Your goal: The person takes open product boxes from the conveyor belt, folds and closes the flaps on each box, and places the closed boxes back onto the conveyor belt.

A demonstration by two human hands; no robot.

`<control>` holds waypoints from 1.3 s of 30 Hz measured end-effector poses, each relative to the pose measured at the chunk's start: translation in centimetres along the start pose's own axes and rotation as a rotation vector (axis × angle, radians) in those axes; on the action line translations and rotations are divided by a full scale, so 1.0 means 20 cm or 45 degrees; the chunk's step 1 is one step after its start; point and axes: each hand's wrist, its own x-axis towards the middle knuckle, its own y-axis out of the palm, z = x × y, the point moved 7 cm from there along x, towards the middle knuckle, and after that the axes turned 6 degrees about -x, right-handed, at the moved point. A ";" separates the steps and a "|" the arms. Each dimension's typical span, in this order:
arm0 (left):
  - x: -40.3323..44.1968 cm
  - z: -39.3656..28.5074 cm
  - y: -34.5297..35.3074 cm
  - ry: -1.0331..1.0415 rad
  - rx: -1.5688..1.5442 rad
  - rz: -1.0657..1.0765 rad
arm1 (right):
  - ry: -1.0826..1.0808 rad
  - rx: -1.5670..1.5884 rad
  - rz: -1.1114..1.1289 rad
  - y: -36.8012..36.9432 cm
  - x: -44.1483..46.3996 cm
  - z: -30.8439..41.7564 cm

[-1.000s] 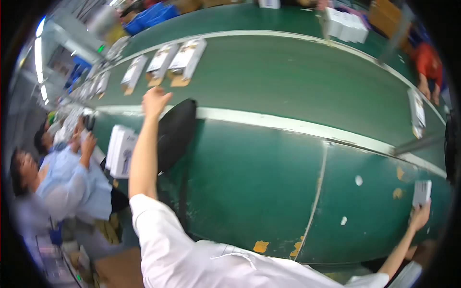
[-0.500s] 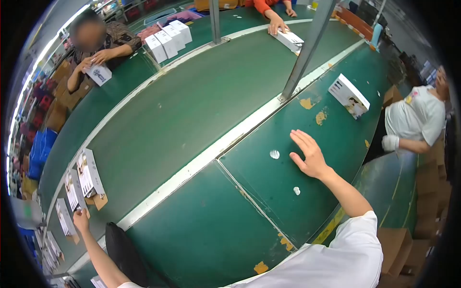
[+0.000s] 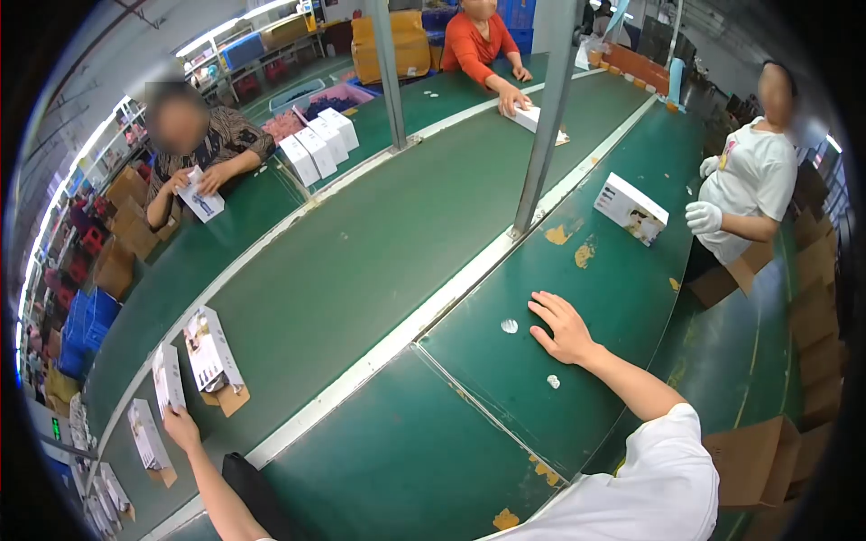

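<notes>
While the left hand [image 3: 183, 431] grasps a box [image 3: 168, 377], the right hand [image 3: 566, 334] is empty. Pickup seems underway; lifting calls for a firm pinch.

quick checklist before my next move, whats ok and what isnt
1. Left hand at the near end of a belt box: ok.
2. Left hand's grip firm: cannot tell.
3. Right hand free: ok, fingers spread, no box in it.
4. Next box to the right closed: not ok, brown flap sticks out.
5. Standing box clear of the co-worker's gloved hand: ok, a gap shows.
</notes>
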 end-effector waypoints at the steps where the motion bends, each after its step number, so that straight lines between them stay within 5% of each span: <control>1: 0.04 -0.05 -0.05 0.091 0.002 -0.049 | 0.005 0.015 -0.042 -0.02 -0.01 0.00; 7: 0.03 -0.91 -0.78 0.403 0.114 0.148 | 0.003 0.301 -0.257 -0.19 -0.06 0.23; 13: -0.56 -2.01 -1.40 0.873 0.163 0.491 | 0.032 0.856 -0.006 -0.31 -0.01 0.51; 19: -1.35 -2.57 -1.30 1.829 -0.272 0.562 | -0.166 1.468 -0.079 -0.47 0.14 0.75; 21: -1.57 -2.65 -1.20 2.032 -0.374 0.466 | -0.176 1.586 0.119 -0.44 0.08 0.76; 25: -1.55 -2.65 -1.19 1.769 -0.871 0.280 | -0.001 1.802 -0.009 -0.43 -0.03 0.66; 28: -1.55 -2.59 -1.09 1.050 -1.317 0.187 | 0.120 1.731 -0.352 -0.45 -0.06 0.61; 29: -1.56 -2.58 -0.97 0.777 -1.557 0.410 | 0.190 1.684 -0.457 -0.47 -0.06 0.60; 30: -1.58 -2.58 -0.90 0.529 -1.799 0.653 | 0.226 1.799 -0.429 -0.42 -0.06 0.62; 34: -1.74 -2.57 -0.63 -0.162 -2.162 0.934 | 0.266 2.395 -0.291 -0.35 0.00 0.78; 39: -1.73 -2.45 -0.59 -0.405 -1.949 0.901 | 0.132 2.132 0.124 -0.31 0.01 0.82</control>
